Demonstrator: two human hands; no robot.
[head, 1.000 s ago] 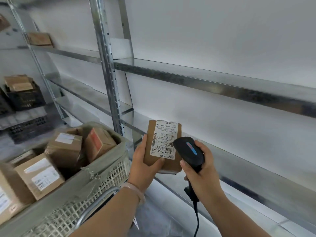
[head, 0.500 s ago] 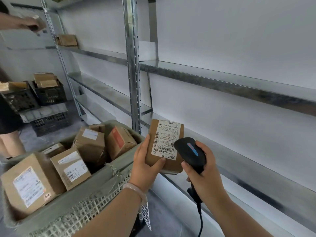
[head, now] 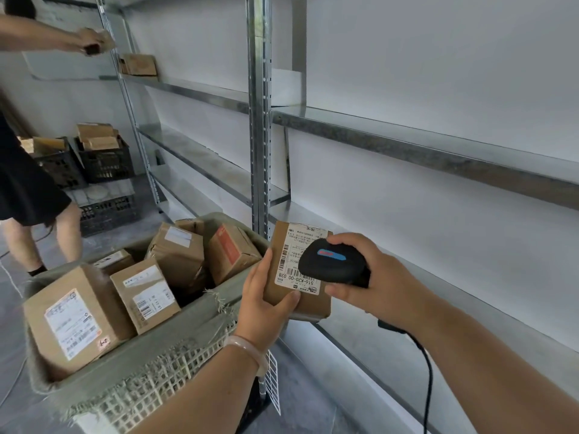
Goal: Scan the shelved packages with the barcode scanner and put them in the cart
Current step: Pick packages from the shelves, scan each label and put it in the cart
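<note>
Left hand is clamped on a small cardboard package: fingers round its left edge, thumb pressed across the lower front. It's up in the air just right of the cart rim, in front of the low metal shelf, label facing the camera. Right hand is wrapped round a black barcode scanner with a blue and red strip on top. Its head covers the right side of the label near the barcode (can't tell if it's actually touching). The black cable hangs down under the right forearm.

The cart is a white lattice basket lined with frayed grey-green fabric, and it's pretty loaded:
- a big box with a white label at the front left
- a medium box with two labels leaning beside it
- a small box behind those two
- a crumpled paper-wrapped parcel in the middle, tilted
- a box with an orange-red label against the right wall
- one more box poking up at the back

By the far wall two black plastic crates hold stacked cardboard boxes and sit on more crates. One lone box sits on a high shelf on the far rack. Another person stands at the left, arm stretched toward that rack.
</note>
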